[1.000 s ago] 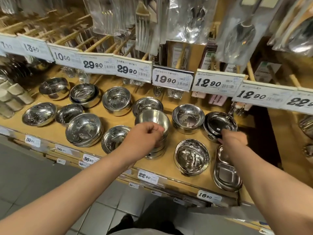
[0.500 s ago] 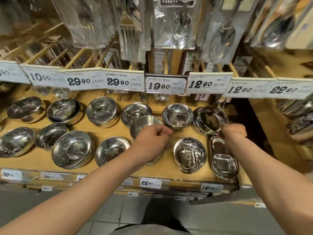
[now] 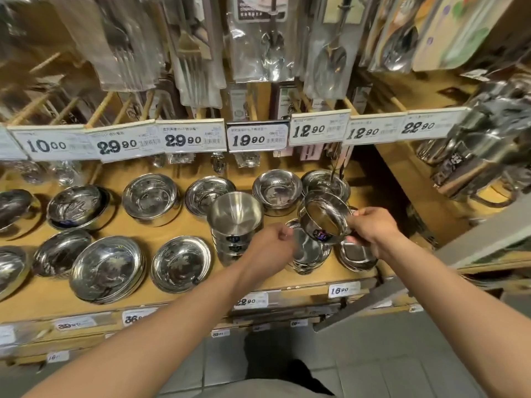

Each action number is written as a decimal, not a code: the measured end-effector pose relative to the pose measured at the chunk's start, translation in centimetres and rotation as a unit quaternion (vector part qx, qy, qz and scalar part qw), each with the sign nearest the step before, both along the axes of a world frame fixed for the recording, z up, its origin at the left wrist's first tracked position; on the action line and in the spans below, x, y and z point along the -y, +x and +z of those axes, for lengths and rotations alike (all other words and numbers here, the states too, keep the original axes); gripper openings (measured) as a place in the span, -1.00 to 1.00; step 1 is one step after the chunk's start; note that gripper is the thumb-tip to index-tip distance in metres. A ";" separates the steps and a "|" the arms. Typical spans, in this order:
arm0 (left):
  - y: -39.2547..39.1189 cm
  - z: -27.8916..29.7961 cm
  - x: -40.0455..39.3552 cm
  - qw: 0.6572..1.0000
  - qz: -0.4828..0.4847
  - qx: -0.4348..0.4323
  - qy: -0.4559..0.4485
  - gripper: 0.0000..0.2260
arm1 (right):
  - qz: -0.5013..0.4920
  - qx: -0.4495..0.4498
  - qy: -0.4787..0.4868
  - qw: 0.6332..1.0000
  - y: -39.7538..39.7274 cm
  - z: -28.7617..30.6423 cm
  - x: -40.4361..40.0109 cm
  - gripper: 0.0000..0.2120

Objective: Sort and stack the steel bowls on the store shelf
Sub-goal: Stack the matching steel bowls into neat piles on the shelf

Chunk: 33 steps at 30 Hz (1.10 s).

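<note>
On the wooden shelf (image 3: 161,225) before us, steel bowls stand in two rows, some nested in low piles. Our right hand (image 3: 373,231) grasps a small bowl (image 3: 324,219) by its right rim, thumb and fingers curled round the edge. We hold it in the air, tilted so its mouth faces us, above the near right part of the shelf. A dark sticker shows on its lower wall.

Our left hand (image 3: 270,248) hangs just left of that bowl with fingers loosely curled, and we cannot see anything inside it. It sits near the front of a tall stack (image 3: 234,225) of straight-walled bowls, which stands upright at the middle of the shelf; whether we touch the stack we cannot tell.

Below the lifted bowl lie a round pile (image 3: 309,254) and, further right, square dishes (image 3: 356,254). At the far right stand two more bowl piles (image 3: 275,191).

Price tags (image 3: 257,136) run along the rail above, with packed cutlery (image 3: 189,61) hanging over them. More tags (image 3: 343,290) line the near edge.
</note>
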<state>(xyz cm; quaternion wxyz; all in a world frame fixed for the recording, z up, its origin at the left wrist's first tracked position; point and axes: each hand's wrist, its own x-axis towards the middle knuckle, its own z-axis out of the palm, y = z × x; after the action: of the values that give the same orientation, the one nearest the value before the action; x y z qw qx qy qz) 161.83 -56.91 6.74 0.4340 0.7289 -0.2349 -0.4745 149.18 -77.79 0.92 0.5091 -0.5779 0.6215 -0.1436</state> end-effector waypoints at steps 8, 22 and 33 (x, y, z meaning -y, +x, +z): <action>-0.7 -2.9 2.1 0.996 0.078 0.046 0.008 -0.67 | 0.089 0.003 -0.018 0.996 -0.7 0.7 -1.5 -0.91; -1.6 -6.7 3.4 0.972 0.231 0.030 0.038 -0.72 | 0.268 0.011 -0.111 0.957 1.5 -0.6 -1.2 -0.74; -2.8 -8.7 3.8 0.952 0.301 0.024 0.052 -0.70 | 0.262 0.085 -0.076 0.958 -0.1 -2.6 -1.5 -0.57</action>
<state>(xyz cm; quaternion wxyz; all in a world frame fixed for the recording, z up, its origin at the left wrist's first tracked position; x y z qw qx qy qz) 159.06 -60.66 -1.93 0.5124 0.7984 0.0097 -0.3159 149.09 -76.29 -1.65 0.5343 -0.7432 0.3899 -0.1007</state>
